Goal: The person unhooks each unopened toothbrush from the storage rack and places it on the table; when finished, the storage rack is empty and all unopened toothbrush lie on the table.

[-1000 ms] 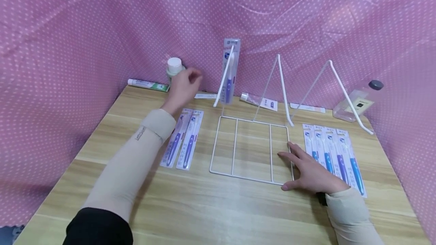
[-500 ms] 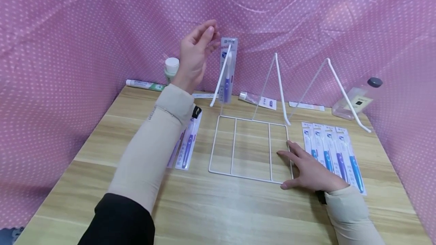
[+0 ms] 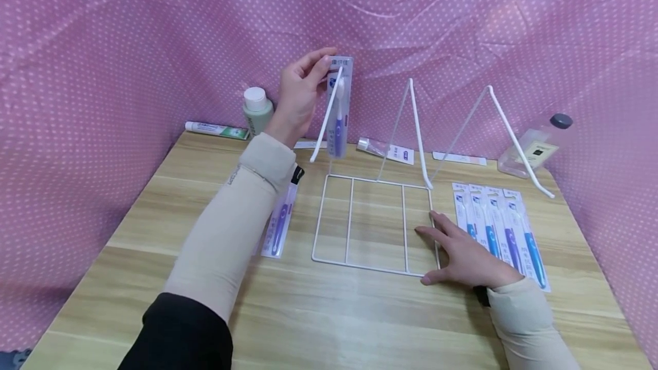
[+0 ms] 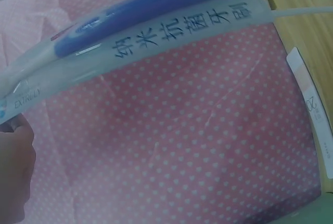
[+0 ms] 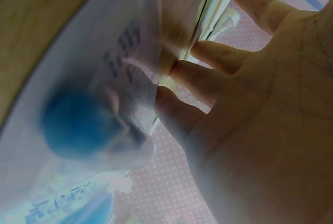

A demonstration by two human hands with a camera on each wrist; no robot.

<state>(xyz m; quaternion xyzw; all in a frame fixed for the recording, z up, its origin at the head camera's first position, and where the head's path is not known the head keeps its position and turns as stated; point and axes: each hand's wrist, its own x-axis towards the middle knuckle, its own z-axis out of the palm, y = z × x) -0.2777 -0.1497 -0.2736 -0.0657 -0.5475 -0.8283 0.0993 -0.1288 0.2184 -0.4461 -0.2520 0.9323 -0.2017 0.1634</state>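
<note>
My left hand (image 3: pixel 300 93) pinches the upper left edge of a packaged purple toothbrush (image 3: pixel 339 130) between thumb and fingers. This pack hangs upright on the left hook of a white wire rack (image 3: pixel 360 266). In the left wrist view the clear pack (image 4: pixel 156 21) runs across the top, with part of the hand at the left edge. Spread fingers of my right hand (image 3: pixel 468 256) rest at the right side of the rack's base, the thumb at its front corner. The middle and right hooks carry nothing.
Several packaged toothbrushes (image 3: pixel 509 238) lie right of the rack. Another purple one (image 3: pixel 280 224) lies left, partly under my left forearm. Along the back are a toothpaste tube (image 3: pixel 216 129), a white-capped bottle (image 3: pixel 258 110), another tube (image 3: pixel 385 151) and a dark-capped bottle (image 3: pixel 534 150). Pink dotted cloth surrounds the table.
My left hand has risen from beside the white-capped bottle to the hanging toothbrush pack and now pinches its upper edge. The right hand stays at the rack.
</note>
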